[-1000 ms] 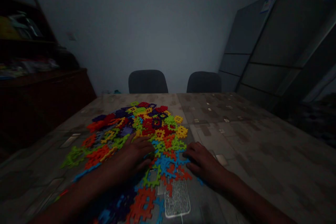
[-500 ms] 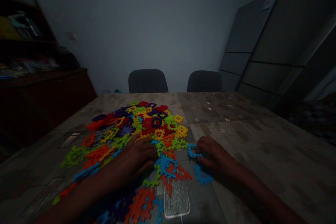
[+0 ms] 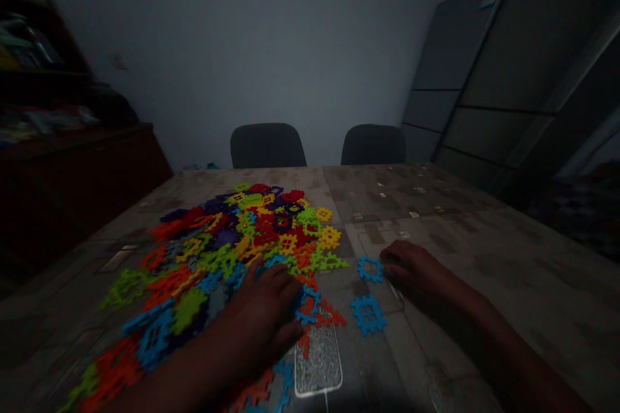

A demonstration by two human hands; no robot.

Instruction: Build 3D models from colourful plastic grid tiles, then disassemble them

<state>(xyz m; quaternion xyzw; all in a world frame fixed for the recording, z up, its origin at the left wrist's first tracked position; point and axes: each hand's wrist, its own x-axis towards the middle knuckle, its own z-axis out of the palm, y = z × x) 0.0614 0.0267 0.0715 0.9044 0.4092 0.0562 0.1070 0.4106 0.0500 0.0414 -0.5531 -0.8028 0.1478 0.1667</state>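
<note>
My left hand (image 3: 271, 303) lies over the near side of a heap of colourful plastic interlocking pieces (image 3: 271, 226), fingers spread and slightly bent; the pieces beneath it are hidden. To the right, my right hand (image 3: 411, 264) rests low over the table with its fingers loosely curled and a little apart. Its fingertips are at the right edge of a blue square frame piece (image 3: 371, 269), which lies flat and shows whole. Whether they touch it is hard to tell in the dim light. Nearer to me lies a blue window-shaped piece (image 3: 369, 315).
A white-edged, speckled rectangle (image 3: 318, 361) is in front of me, partly under orange pieces (image 3: 332, 316). Two dark chairs (image 3: 267, 145) stand beyond the patterned table (image 3: 436, 226). A cabinet (image 3: 87, 161) is at the left, tall grey panels (image 3: 494, 77) at the right.
My right hand has pulled the blue frame piece right, away from the heap, and its fingers have come off it. The blue window piece is uncovered. My left hand has come slightly nearer and spread.
</note>
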